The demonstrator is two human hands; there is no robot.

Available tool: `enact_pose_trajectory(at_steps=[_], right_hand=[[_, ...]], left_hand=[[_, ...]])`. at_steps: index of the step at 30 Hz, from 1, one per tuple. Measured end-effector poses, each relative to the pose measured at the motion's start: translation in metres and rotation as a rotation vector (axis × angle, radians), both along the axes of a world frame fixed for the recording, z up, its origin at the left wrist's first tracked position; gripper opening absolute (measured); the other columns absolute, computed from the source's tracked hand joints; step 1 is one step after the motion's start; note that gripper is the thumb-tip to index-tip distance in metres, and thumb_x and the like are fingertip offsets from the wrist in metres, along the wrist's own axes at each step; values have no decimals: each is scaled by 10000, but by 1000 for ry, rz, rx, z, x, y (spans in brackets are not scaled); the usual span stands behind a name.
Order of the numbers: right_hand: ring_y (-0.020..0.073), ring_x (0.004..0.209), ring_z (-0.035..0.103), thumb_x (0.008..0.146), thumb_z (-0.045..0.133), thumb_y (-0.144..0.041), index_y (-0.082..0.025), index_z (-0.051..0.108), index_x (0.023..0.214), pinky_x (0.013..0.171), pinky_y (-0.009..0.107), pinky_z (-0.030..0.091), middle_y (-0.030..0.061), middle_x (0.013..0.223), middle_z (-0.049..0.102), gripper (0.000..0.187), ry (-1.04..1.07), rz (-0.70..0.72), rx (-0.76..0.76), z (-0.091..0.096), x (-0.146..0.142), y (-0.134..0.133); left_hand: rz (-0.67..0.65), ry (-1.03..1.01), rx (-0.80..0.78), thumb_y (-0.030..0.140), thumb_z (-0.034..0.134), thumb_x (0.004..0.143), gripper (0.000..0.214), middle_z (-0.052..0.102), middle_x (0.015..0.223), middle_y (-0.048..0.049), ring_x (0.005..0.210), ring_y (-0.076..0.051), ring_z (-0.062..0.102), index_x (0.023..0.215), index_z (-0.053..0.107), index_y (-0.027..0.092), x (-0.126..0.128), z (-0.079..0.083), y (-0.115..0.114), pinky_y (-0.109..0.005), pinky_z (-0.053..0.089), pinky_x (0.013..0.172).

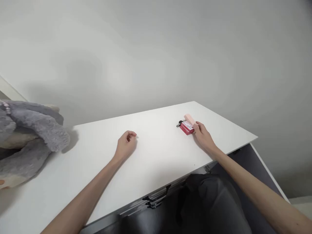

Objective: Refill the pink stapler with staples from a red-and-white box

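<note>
My right hand (203,136) is closed, thumb and fingers around the near end of a pale pink, narrow block (189,119). Right against that hand lie small red boxes with white tops (187,127), apparently stacked; whether the fingers also grip them I cannot tell. A small black and silver item (179,123) pokes out behind the boxes, partly hidden by them. My left hand (125,143) rests on the white tabletop (156,146), fingers curled into a pinch. A tiny whitish bit shows at its fingertips, too small to name.
A large grey plush toy (36,130) sits on the table at the far left. Along the front edge, an open drawer (246,165) extends at the right, and dark metal fittings (156,200) show below the top. A plain grey wall (156,58) stands behind.
</note>
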State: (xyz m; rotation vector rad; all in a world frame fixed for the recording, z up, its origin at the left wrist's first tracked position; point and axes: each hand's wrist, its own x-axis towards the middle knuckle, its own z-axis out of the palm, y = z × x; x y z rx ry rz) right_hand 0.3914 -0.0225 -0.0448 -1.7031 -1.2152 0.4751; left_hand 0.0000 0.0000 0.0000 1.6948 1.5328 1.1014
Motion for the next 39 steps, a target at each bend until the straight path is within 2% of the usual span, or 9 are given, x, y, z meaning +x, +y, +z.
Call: enact_pose_trajectory(at_steps=[6,11,16,22,31,36,39], right_hand=[[346,1337,613,1028,377,-711,-196,595,1463,1162,518,419,168,1472,668,709,49,9,23,-5,2,12],[337,1277,642,1024,374,-720,-186,659,1376,1092,471,467,178,1418,699,701,-1,10,61,-6,-2,17],[329,1212,659,1024,374,-706,-182,649,1376,1027,447,494,180,1386,713,689,-47,35,36,-5,-5,20],[331,1186,660,1031,387,-647,-188,646,1366,1024,460,487,165,1360,727,624,-51,74,22,-4,-14,24],[344,1210,660,1028,425,-589,-196,653,1343,1018,466,497,152,1360,733,553,-4,179,27,3,-55,20],[347,1214,668,1024,447,-559,-202,651,1348,1016,475,512,139,1351,739,524,52,237,9,11,-86,10],[341,1177,686,1026,451,-547,-205,653,1350,1013,479,524,132,1342,741,512,64,275,-1,15,-106,1]], left_hand=[[-2,-7,4,322,596,796,202,703,913,-49,755,-189,572,945,687,221,1,0,0,-294,457,687],[6,-1,-21,333,597,799,199,696,914,-45,749,-189,556,944,684,228,1,-1,0,-296,448,668],[-2,15,-12,325,589,797,193,705,936,-45,749,-184,551,934,681,225,2,-1,1,-299,446,685],[-5,11,-16,307,599,785,182,693,912,-40,738,-183,545,928,677,227,3,0,0,-291,445,665],[-8,13,-17,269,596,801,183,703,949,-26,733,-170,544,957,684,233,2,-6,0,-294,452,674],[-28,38,9,260,587,818,173,719,983,-30,718,-167,538,961,680,230,6,-2,-4,-310,451,702],[-45,67,39,274,566,875,151,735,1039,-41,789,-186,586,972,674,233,9,1,-8,-320,455,723]])
